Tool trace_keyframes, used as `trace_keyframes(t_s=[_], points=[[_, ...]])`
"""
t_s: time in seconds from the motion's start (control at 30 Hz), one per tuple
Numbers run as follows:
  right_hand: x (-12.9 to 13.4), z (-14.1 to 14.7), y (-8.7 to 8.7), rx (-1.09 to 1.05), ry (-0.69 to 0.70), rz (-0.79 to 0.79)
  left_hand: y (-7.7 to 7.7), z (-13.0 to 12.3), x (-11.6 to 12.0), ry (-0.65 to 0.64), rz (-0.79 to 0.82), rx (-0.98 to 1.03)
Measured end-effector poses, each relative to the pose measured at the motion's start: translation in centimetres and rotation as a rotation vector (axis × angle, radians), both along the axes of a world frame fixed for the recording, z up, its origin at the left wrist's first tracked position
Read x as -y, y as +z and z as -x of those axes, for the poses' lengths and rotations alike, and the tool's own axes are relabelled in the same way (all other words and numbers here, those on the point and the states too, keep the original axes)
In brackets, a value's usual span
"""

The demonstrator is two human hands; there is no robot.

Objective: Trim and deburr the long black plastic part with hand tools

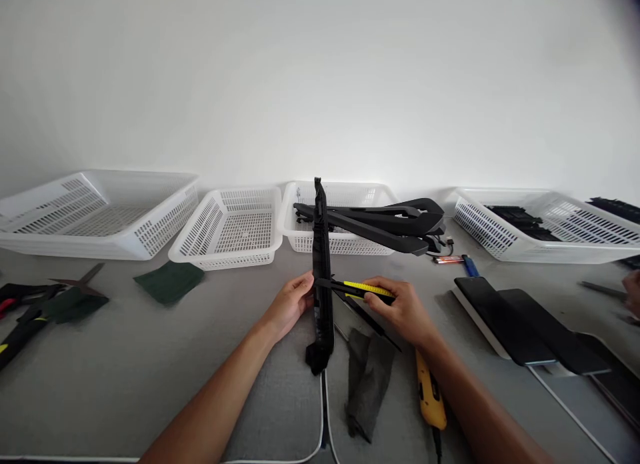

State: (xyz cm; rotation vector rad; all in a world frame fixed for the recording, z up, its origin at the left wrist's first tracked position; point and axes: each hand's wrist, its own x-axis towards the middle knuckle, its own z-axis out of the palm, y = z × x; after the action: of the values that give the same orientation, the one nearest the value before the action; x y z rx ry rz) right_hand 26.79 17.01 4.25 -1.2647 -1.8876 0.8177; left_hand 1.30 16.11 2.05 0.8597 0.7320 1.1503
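Observation:
A long black plastic trim piece (321, 251) stands on end in front of me, lengthwise away from my body. My left hand (295, 301) grips its left side near the middle, the fingers partly hidden behind it. In my right hand (400, 307) is a yellow and black utility knife (367, 289), its front end pointing left against the trim piece's right side. The blade itself is too small to make out. Below the knife lie a thin dark tool (370, 321) and a crumpled dark grey cloth (369, 384).
A white basket (345, 244) holds several black trim parts (390, 221) that overhang its right side. Other white baskets (225, 257) line the wall. A yellow corded tool (430, 394) and phones (505, 321) lie right, scissors (75, 287) and green cloth (169, 282) left. Another person's hand (633, 291) shows far right.

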Motion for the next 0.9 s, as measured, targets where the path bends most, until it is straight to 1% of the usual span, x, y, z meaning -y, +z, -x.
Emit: trace_keyframes(t_s=[0.1, 0.2, 0.3, 0.4, 0.53, 0.63, 0.77, 0.9], points=[[-0.05, 0.08, 0.02, 0.002, -0.022, 0.009, 0.15, 0.15, 0.02, -0.013, 0.005, -0.011], [-0.16, 0.07, -0.02, 0.0, -0.041, 0.019, 0.21, 0.35, 0.06, -0.06, 0.015, -0.046], [-0.21, 0.03, -0.03, 0.007, -0.048, 0.015, 0.1, 0.43, 0.09, -0.096, -0.008, -0.087], [-0.2, -0.02, -0.07, 0.018, -0.034, 0.009, -0.01, 0.32, 0.12, -0.095, -0.034, -0.103], [-0.23, -0.13, -0.35, 0.007, -0.037, -0.001, 0.18, 0.03, 0.15, -0.058, -0.044, -0.101], [-0.32, -0.24, -0.5, 0.003, -0.042, -0.004, 0.4, -0.05, 0.08, -0.007, -0.031, -0.08], [-0.36, -0.39, -0.3, 0.011, -0.055, 0.002, 0.45, 0.14, -0.14, 0.062, -0.008, -0.037], [-0.14, -0.58, -0.04, 0.002, -0.014, -0.025, 0.29, 0.3, -0.32, 0.113, 0.021, 0.012]])
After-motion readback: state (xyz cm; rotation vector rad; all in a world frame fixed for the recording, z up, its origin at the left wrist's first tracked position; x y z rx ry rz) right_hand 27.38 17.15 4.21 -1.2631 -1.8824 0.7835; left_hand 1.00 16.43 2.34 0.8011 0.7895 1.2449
